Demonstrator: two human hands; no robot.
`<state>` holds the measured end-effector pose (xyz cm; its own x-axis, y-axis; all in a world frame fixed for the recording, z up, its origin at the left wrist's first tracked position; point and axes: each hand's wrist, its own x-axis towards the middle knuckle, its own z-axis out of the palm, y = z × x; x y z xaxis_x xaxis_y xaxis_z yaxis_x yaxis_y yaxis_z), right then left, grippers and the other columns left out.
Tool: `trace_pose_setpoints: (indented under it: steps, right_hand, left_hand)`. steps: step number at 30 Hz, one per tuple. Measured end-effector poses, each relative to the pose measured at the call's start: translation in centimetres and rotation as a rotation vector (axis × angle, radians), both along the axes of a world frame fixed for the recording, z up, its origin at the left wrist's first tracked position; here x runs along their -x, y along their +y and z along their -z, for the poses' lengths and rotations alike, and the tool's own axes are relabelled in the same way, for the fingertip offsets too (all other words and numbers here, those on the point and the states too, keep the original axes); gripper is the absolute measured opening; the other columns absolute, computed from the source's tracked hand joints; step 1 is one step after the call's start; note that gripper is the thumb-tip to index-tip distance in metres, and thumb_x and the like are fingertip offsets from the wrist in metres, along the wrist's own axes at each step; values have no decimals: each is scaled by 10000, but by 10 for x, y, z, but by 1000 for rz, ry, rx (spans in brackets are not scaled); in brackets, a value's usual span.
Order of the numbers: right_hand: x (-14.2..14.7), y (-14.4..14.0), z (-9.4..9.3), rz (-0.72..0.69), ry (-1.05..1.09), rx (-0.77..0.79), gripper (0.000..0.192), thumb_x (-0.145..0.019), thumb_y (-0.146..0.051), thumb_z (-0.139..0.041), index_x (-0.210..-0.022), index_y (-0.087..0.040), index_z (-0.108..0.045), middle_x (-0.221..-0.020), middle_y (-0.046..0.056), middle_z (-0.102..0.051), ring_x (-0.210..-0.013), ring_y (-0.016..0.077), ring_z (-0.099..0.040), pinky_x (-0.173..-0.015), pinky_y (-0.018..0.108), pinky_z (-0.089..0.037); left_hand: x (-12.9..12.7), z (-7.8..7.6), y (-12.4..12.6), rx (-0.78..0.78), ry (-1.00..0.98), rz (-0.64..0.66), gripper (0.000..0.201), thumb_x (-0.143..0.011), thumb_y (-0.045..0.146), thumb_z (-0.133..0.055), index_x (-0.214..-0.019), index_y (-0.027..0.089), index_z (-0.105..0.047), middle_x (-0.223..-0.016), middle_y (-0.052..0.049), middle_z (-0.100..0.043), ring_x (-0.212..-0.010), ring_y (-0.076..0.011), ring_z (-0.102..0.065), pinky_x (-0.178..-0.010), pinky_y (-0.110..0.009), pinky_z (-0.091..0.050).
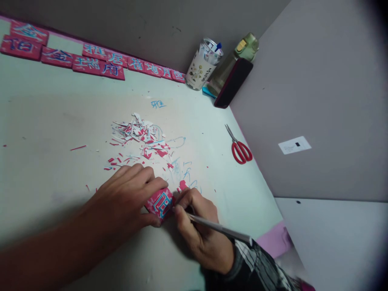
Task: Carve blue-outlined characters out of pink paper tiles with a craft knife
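A person's left hand (130,194) presses a small red block (159,204) bearing a blue-and-white character flat on the pale counter (45,133), while the right hand (197,226) grips a thin metal tool (218,227) with its tip at the block's edge. Red, white and blue shavings (141,139) lie scattered just beyond the hands. Finished red character blocks (91,60) line the far wall, with red-handled scissors (239,147), a pen cup (202,64) and a green bottle (233,64) off to the right.

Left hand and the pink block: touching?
Touching. The head view shows the left hand's fingers and thumb pinching the pink block from both sides.
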<state>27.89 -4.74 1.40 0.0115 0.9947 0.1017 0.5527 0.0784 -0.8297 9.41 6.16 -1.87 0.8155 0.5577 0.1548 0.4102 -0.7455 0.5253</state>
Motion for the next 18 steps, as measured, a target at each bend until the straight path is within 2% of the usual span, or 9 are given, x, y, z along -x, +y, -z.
trace_pose_setpoints:
  steps: [6,18]
  right_hand:
    - [1,-1,-1,7,0,2,163,-1027,-204,-531,-882,-249,-471,-745,-43,-553,-641,123,-476,-593,265,-387]
    - [1,-6,9,67,113,34,178,-1059,-250,-556,-891,-249,-499,-776,-41,-552,-665,126,-488,-615,282,-385]
  left_hand:
    - [0,0,1,-3,-1,4,529,-643,284,-996,-1074,245,-691,-975,-9,-632,-915,-265,-560,-815,-402,-374]
    - [-1,-2,-3,-15,26,-24,480,-671,366,-961,-1042,241,-682,-988,-21,-643,-908,-282,-584,-796,-408,-391]
